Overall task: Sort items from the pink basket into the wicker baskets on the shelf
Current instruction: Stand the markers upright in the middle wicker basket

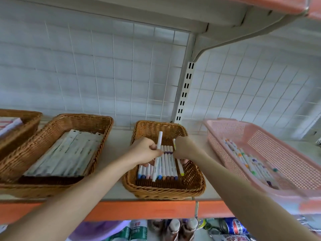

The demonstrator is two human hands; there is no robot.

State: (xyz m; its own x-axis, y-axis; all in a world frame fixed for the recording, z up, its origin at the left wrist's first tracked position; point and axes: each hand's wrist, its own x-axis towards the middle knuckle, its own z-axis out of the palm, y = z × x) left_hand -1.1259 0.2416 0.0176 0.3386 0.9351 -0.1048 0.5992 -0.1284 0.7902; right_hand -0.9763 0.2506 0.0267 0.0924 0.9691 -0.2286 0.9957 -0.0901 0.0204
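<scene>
While your left hand (145,151) pinches a white marker (160,138) angled over the wicker basket (166,193), your right hand (184,148) grips a yellow-tipped marker (180,168), seemingly to lay both parallel there.

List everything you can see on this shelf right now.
pink basket: one, pink, shelf right
loose markers: many, white with coloured caps, in the pink basket
small wicker basket: one, brown, centre
row of markers: roughly ten, white, coloured ends, in the small wicker basket
large wicker basket: one, brown, left
white packets: several, in the large wicker basket
third wicker basket: one, brown, far left, cut off
bottles: several, mixed, shelf below
left hand: one, pinching white marker
right hand: one, gripping yellow-tipped marker
</scene>
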